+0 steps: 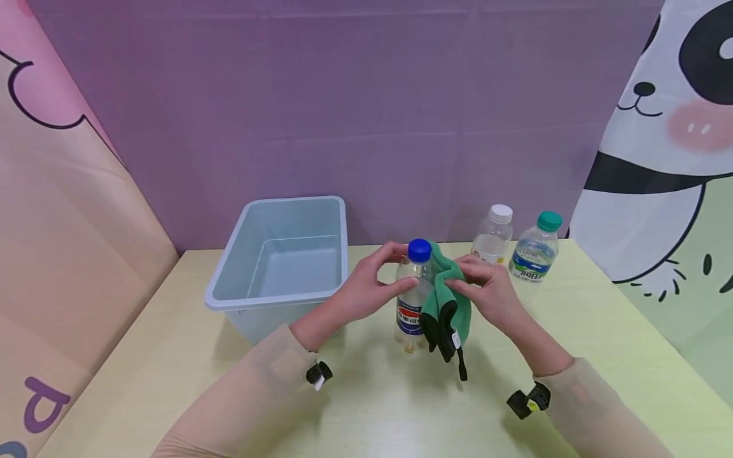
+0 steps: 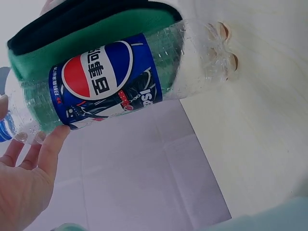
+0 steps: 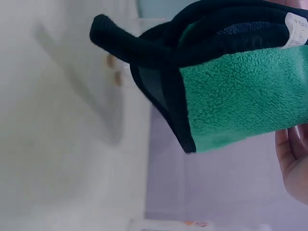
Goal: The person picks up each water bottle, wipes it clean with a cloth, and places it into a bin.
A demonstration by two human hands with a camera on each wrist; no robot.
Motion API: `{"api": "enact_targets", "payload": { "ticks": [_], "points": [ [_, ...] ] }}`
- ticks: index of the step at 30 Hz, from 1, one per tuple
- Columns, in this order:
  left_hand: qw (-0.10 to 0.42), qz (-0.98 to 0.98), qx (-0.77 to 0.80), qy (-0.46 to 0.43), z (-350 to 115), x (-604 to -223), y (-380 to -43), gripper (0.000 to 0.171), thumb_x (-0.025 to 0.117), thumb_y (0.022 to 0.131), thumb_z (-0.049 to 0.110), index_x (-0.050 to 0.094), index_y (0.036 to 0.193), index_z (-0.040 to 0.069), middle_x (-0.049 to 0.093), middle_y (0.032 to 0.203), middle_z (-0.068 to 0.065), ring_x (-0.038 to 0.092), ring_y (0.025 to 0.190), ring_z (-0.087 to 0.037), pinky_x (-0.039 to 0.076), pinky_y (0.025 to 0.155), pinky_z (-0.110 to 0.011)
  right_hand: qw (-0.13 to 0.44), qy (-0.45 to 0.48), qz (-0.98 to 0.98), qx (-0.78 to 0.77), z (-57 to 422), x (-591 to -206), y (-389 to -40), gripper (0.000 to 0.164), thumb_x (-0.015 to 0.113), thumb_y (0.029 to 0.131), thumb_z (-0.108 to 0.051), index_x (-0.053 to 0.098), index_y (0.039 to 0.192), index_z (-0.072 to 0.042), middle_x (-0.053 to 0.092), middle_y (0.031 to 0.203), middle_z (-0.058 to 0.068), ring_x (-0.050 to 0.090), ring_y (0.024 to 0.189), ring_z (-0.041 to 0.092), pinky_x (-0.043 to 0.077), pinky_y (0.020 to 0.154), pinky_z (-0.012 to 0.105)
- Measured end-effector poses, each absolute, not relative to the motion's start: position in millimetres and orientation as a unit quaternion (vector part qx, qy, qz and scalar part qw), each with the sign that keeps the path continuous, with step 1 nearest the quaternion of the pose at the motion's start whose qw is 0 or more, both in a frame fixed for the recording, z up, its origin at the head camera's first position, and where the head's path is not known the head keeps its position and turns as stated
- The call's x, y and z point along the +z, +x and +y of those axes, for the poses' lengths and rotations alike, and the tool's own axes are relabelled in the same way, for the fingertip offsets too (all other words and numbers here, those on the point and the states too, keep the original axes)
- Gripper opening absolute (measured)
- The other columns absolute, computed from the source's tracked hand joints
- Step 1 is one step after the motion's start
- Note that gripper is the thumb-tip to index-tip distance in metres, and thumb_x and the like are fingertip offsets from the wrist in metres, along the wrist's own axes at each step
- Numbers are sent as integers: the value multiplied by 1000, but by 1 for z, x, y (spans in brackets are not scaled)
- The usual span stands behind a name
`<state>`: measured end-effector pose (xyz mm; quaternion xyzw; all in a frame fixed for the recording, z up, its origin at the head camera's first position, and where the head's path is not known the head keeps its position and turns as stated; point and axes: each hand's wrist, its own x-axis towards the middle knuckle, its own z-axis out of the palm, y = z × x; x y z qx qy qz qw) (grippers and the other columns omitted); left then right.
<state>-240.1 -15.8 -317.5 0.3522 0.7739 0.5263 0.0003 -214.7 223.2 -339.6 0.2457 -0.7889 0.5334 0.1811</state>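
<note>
My left hand holds a clear plastic Pepsi bottle by its upper part, thumb and fingers around it below the blue cap. The bottle stands roughly upright; whether its base touches the table I cannot tell. In the left wrist view the Pepsi label faces the camera, and green cloth shows behind the clear plastic. Against the bottle's right side, my right hand pinches a folded green cloth with dark edging. Its lower end hangs down, with a white tag in the right wrist view.
A light blue plastic bin stands left of the bottle. Behind my right hand are a white-capped bottle and a green-capped bottle. The pale table ends at a purple backdrop.
</note>
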Motion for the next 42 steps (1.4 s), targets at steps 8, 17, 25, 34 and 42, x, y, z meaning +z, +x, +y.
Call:
{"api": "enact_targets", "payload": {
  "ticks": [8, 17, 25, 34, 42],
  "points": [
    [5, 780, 521, 346, -15, -316, -237, 46, 68, 93, 18, 49, 134, 9, 54, 131, -7, 47, 124, -25, 56, 80, -33, 91, 262, -806, 523, 230, -384, -217, 21, 71, 81, 9, 70, 102, 12, 69, 91, 6, 62, 78, 7, 55, 67, 21],
    [1, 778, 526, 345, -14, -318, -238, 45, 68, 93, 17, 50, 133, 9, 54, 131, -7, 48, 123, -26, 56, 80, -33, 62, 245, -829, 499, 229, -394, -216, 25, 75, 81, 3, 71, 106, 7, 70, 93, 11, 65, 80, 7, 55, 73, 22],
    [-5, 776, 528, 345, -14, -318, -239, 45, 69, 93, 17, 50, 133, 8, 55, 129, -8, 48, 122, -26, 56, 79, -32, 136, 229, -811, 522, 225, -359, -211, 24, 73, 81, 7, 70, 105, 10, 68, 91, 12, 63, 76, 7, 55, 65, 22],
    [-11, 769, 533, 354, -14, -318, -239, 44, 69, 92, 16, 51, 132, 8, 57, 126, -8, 50, 120, -26, 57, 78, -32, 201, 230, -797, 521, 222, -323, -207, 27, 73, 80, 10, 70, 107, 10, 68, 92, 0, 63, 80, 5, 56, 69, 21],
    [-16, 766, 534, 358, -13, -319, -239, 44, 69, 92, 15, 51, 131, 8, 57, 126, -9, 50, 120, -26, 57, 76, -31, 201, 240, -797, 517, 219, -319, -207, 31, 73, 81, 9, 68, 111, 9, 65, 97, -5, 62, 83, 7, 56, 68, 21]
  ]
}}
